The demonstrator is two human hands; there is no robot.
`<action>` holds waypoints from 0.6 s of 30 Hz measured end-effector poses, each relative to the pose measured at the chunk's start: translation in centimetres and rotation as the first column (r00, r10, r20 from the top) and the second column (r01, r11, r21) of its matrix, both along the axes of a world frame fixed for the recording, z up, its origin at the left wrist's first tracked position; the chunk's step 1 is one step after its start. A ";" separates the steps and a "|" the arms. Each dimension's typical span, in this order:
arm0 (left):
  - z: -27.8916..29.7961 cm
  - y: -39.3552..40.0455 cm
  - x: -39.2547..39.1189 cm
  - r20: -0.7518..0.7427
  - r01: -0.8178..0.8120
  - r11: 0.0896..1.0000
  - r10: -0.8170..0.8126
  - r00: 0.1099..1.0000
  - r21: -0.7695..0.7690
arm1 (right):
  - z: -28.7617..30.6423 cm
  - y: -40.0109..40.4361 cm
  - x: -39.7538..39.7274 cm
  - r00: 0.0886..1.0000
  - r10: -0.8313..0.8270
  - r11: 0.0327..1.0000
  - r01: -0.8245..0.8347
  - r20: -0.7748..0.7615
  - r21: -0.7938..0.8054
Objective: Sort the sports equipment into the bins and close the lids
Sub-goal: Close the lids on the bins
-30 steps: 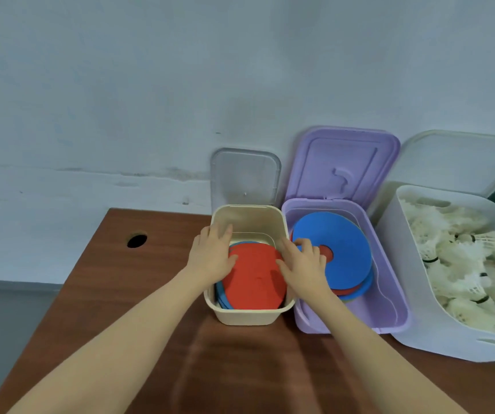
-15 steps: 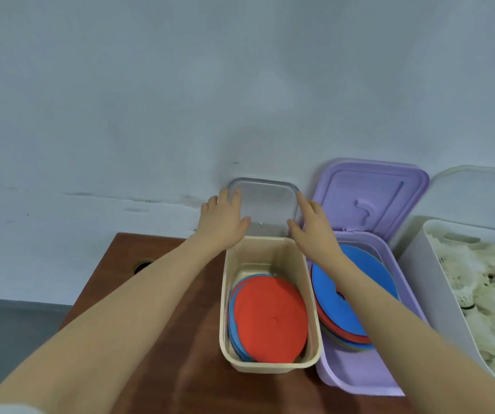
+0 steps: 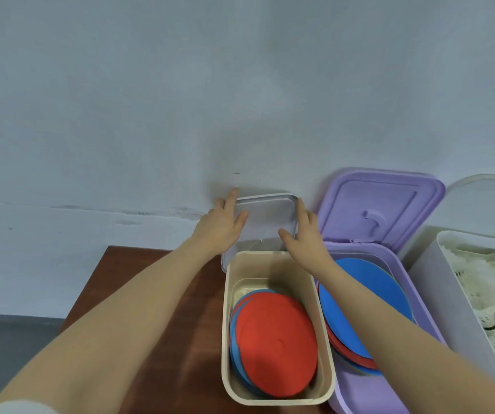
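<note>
We see a brown wood table (image 3: 162,297) against a pale grey wall (image 3: 180,100); dark grey floor (image 3: 10,333) lower left.

You see a cream bin (image 3: 276,270) with red discs (image 3: 276,345) over blue, a lilac bin (image 3: 389,255), a clear lid (image 3: 265,222), and a brown table (image 3: 156,282).

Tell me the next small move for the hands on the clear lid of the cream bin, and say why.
Probably tip the clear plastic lid forward and down onto the cream rectangular bin. The left hand and right hand hold its side edges, it stands upright against the wall, and the red and blue flat discs lie below the rim.
</note>
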State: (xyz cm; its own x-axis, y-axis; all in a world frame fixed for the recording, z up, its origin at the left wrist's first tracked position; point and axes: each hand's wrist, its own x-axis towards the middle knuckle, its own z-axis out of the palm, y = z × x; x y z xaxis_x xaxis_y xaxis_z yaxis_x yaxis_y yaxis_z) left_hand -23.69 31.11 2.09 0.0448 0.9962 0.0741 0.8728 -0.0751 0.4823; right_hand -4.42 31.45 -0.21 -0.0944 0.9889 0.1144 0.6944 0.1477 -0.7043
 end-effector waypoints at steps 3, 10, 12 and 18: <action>0.3 -0.3 0.4 0.053 0.011 1.000 -0.010 0.999 -0.011 | 0.0 0.1 0.1 0.997 -0.023 1.000 0.024 -0.072 0.008; 0.3 -1.9 0.8 0.190 -0.050 0.998 0.057 0.980 -0.038 | 0.3 0.2 -0.1 0.984 -0.006 1.000 0.006 -0.180 -0.003; 0.1 -2.4 1.1 0.277 -0.052 0.998 0.062 0.959 -0.042 | 0.2 0.0 -0.2 0.973 -0.028 0.999 0.031 -0.230 0.011; 0.6 -4.3 1.2 0.384 -0.136 0.991 0.127 0.915 -0.003 | 0.6 -2.9 0.0 0.966 0.025 0.989 0.014 -0.256 0.149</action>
